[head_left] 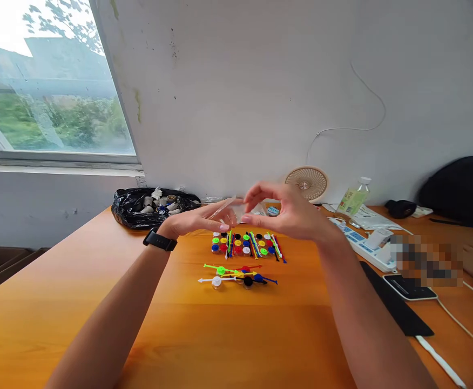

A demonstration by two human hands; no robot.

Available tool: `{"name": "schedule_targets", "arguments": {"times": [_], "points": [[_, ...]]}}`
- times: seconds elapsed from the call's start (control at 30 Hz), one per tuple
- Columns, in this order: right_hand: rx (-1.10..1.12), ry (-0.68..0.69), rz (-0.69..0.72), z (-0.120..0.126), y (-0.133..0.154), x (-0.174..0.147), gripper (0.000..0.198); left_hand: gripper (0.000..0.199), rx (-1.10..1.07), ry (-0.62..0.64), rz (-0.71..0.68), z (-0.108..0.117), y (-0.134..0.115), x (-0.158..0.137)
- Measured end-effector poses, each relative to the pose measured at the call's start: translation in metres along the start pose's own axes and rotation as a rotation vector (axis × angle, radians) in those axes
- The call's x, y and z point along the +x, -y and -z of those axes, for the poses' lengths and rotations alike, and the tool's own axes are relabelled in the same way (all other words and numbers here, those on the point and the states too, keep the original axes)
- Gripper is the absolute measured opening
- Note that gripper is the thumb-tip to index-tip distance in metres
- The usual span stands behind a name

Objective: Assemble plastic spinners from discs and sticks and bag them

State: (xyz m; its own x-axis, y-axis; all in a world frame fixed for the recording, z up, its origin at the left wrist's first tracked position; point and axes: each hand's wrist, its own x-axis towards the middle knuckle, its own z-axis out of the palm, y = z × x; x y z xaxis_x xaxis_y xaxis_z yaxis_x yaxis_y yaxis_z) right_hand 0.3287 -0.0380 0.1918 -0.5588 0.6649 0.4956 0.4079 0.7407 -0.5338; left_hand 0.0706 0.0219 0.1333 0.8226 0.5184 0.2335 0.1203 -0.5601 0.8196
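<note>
No legible text, bottle label (350, 201) too unclear to read

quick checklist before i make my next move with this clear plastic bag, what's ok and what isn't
1. Clear plastic bag between the left hand and right hand: ok
2. Firm grip by both hands: cannot tell, fingers partly hidden
3. Front arrow pieces lying separately: not ok, several overlap
4. Rear coloured discs grouped apart from the front pieces: ok
5. Bag's contents: cannot tell, too blurred
6. Power strip off to the right, away from both hands: ok
</note>
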Motion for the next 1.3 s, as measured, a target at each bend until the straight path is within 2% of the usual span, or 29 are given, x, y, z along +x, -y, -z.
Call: {"name": "schedule_targets", "arguments": {"times": [0.1,0.23,0.33,0.43,0.53,0.6,0.77,0.83,0.9,1.0,1.1,1.2,1.3], "points": [[0.036,0.182,-0.014,0.003,-0.002,0.0,0.025,0.075,-0.018,0.065,0.056,0.001,-0.013,-0.002],[0.071,0.342,-0.046,0.0,-0.002,0.001,0.033,0.075,0.093,0.07,0.073,-0.004,-0.033,-0.002],[0.036,0.432,-0.066,-0.003,-0.002,0.001,0.037,0.083,0.17,0.081,0.089,-0.008,-0.043,-0.001],[-0.04,0.463,-0.12,-0.004,-0.003,0.0,0.039,0.087,0.25,0.093,0.081,-0.009,-0.046,-0.001],[-0.108,0.457,-0.198,-0.003,-0.004,0.0,0.046,0.088,0.384,0.082,0.104,-0.009,-0.038,-0.001],[-0.157,0.467,-0.246,-0.002,-0.009,0.0,0.048,0.093,0.553,0.037,0.147,-0.011,-0.027,0.0],[-0.41,0.548,-0.485,0.005,-0.043,-0.001,0.058,0.098,1.159,-0.2,0.338,-0.027,0.007,0.007],[-0.5,0.576,-0.595,0.006,-0.059,-0.002,0.057,0.101,1.261,-0.23,0.359,-0.034,0.016,0.011],[-0.513,0.618,-0.638,0.005,-0.07,-0.001,0.049,0.101,1.293,-0.239,0.346,-0.039,0.023,0.014],[-0.425,0.747,-0.583,-0.006,-0.072,0.002,0.032,0.097,1.303,-0.262,0.336,-0.042,0.028,0.016],[-0.331,0.881,-0.479,-0.027,-0.064,0.008,0.027,0.097,1.298,-0.282,0.355,-0.041,0.031,0.016],[-0.267,0.97,-0.368,-0.054,-0.057,0.014,0.039,0.1,1.293,-0.284,0.385,-0.038,0.034,0.015],[-0.266,0.989,-0.356,-0.079,-0.052,0.015,0.051,0.099,1.298,-0.288,0.386,-0.037,0.037,0.014]]}}
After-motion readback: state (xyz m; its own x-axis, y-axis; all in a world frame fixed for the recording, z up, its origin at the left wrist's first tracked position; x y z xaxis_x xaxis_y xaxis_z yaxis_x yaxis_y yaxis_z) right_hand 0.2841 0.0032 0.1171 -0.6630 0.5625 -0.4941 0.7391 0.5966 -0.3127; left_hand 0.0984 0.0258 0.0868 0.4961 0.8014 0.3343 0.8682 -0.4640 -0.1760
